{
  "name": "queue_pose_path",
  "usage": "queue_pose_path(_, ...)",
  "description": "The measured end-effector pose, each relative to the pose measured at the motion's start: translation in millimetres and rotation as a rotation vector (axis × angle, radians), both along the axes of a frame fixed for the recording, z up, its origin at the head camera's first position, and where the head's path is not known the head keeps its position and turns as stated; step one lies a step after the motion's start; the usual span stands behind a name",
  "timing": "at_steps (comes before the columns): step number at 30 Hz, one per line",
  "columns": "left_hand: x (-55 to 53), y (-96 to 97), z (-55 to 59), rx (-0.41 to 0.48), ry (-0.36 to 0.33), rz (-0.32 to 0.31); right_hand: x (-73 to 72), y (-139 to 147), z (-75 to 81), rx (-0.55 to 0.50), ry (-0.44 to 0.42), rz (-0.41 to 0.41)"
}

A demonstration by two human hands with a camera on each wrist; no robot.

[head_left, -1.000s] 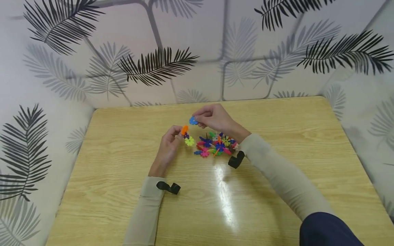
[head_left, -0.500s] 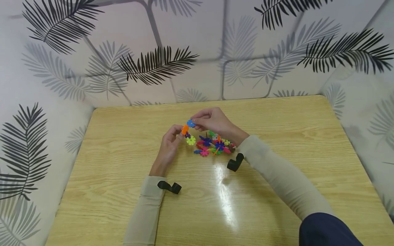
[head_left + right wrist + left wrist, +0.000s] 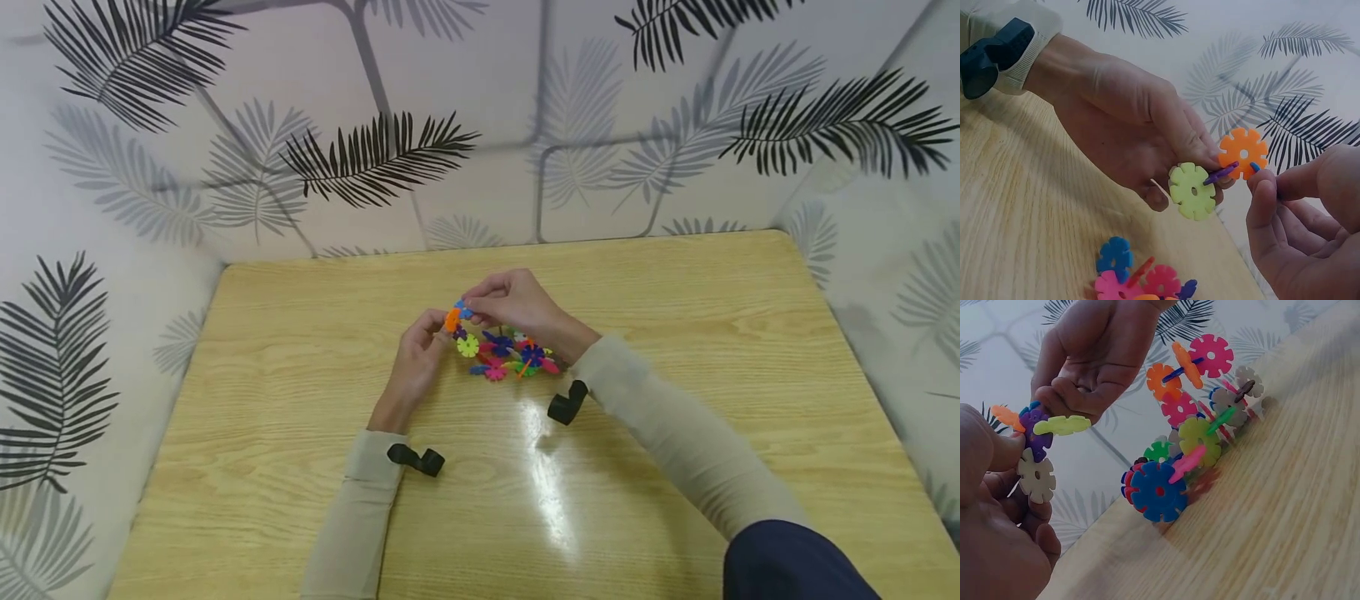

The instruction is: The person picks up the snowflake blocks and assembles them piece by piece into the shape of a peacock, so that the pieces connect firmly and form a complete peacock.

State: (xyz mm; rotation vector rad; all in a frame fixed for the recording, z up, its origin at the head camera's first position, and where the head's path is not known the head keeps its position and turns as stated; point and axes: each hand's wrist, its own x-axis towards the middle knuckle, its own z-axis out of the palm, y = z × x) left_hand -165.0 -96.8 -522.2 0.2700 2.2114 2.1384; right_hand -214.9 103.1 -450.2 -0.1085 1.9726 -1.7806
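My left hand [image 3: 414, 362] pinches a small joined cluster of plastic notched discs. In the right wrist view the cluster shows an orange disc [image 3: 1241, 149], a purple disc [image 3: 1221, 173] seen edge-on and a yellow-green disc [image 3: 1190, 200]. A whitish disc [image 3: 1036, 476] at its lower end shows in the left wrist view, beside the left fingers. My right hand [image 3: 528, 307] pinches a blue disc [image 3: 464, 309] between thumb and fingers. That disc's edge [image 3: 1255, 167] meets the rim of the orange one, and the right fingers cover most of it.
Just right of the left hand, a heap of joined discs [image 3: 497, 368] in several colours lies on the wooden table [image 3: 285, 400], partly under the right forearm. A leaf-patterned covering [image 3: 510, 200] stands behind the table's far edge. Each wrist carries a black camera mount [image 3: 567, 403].
The right hand has come left and down with the blue disc, from a gap above the orange disc to its rim. The left hand's cluster has shifted slightly right.
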Motion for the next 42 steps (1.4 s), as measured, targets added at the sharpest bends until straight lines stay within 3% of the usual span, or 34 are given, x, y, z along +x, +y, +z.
queue_pose_path(5, 0.7, -1.3, 1.5, -0.007, -0.009, -0.005, 1.0, -0.5, -0.3, 0.016, 0.002, 0.003)
queue_pose_path(9, 0.7, -2.2, 3.7, -0.019, 0.0, -0.016, 0.0, 2.7, 0.8, 0.044, 0.056, 0.047)
queue_pose_path(14, 1.6, -6.1, 4.2, -0.025, 0.02, -0.024, -0.8, 11.3, 3.5, 0.138, 0.181, 0.105)
queue_pose_path(25, 3.2, -9.9, 4.9, -0.027, -0.013, -0.017, -2.6, 52.2, -2.8, 0.376, 0.431, 0.063)
queue_pose_path(34, 3.7, -12.0, 3.0, -0.026, -0.002, -0.031, 1.5, 61.5, -19.6, 0.6, 0.472, 0.129)
queue_pose_path(42, 2.2, -12.9, 1.1, -0.057, -0.024, -0.016, -5.1, 56.0, -26.8, 0.728, 0.4, 0.16)
